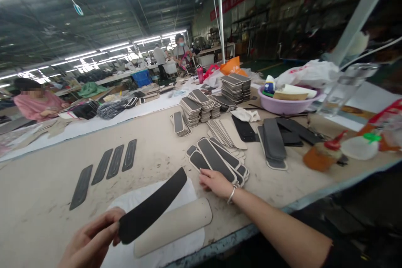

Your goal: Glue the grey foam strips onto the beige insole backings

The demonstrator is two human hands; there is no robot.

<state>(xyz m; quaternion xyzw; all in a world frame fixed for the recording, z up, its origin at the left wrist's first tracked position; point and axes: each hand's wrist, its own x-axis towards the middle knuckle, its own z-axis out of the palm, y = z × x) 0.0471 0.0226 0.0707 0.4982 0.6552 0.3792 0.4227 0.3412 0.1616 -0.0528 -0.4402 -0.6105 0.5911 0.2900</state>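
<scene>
My left hand (99, 234) pinches one end of a dark, slightly curved strip (153, 207), held tilted above the table. Beneath it a beige strip (174, 226) with rounded ends lies on a white sheet (125, 201). My right hand (216, 182) is at the near edge of a loose pile of dark grey rounded pieces with beige borders (216, 159). Its fingers are curled together at the edge of one bordered piece; the grip is partly hidden. A bracelet (232, 193) circles the right wrist.
Several dark strips (113, 162) lie in a row at left. Stacks of bordered pieces (191, 109) stand farther back. At right are dark panels (272, 140), an amber bottle (322, 155), a clear bottle with green tip (361, 146) and a purple basin (282, 104). Co-workers (39, 100) sit beyond.
</scene>
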